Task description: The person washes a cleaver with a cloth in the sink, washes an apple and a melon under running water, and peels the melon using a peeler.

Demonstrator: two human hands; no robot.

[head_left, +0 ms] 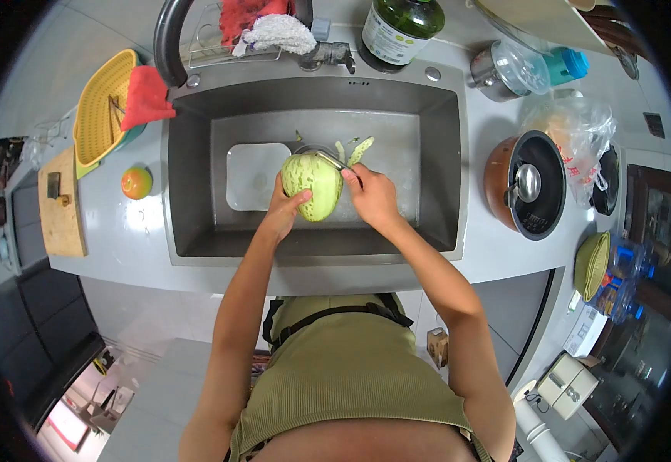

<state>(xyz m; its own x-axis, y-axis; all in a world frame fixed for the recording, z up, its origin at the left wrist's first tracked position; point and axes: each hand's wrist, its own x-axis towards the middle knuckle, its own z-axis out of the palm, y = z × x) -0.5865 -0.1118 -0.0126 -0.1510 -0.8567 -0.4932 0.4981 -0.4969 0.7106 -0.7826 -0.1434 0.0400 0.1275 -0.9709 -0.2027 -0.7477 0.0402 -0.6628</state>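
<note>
Over the grey sink (197, 177) I hold a speckled green melon (312, 192), its front part pale where the skin is off. My left hand (281, 209) is closed around its lower left side, thumb on the front. My right hand (372, 196) grips a metal peeler (331, 159), which lies against the melon's upper right. Strips of green peel (361, 148) lie on the sink floor just beyond my right hand. The drain is partly hidden behind the melon. A pale rectangular board or tray (252, 177) lies in the sink to the left.
A black faucet (168, 46) rises at the sink's back left. On the left counter are a tomato (137, 183), a yellow basket (93, 115) with a red cloth (147, 98), and a wooden board (62, 215). A green bottle (401, 35) and a pot (543, 189) stand behind and right.
</note>
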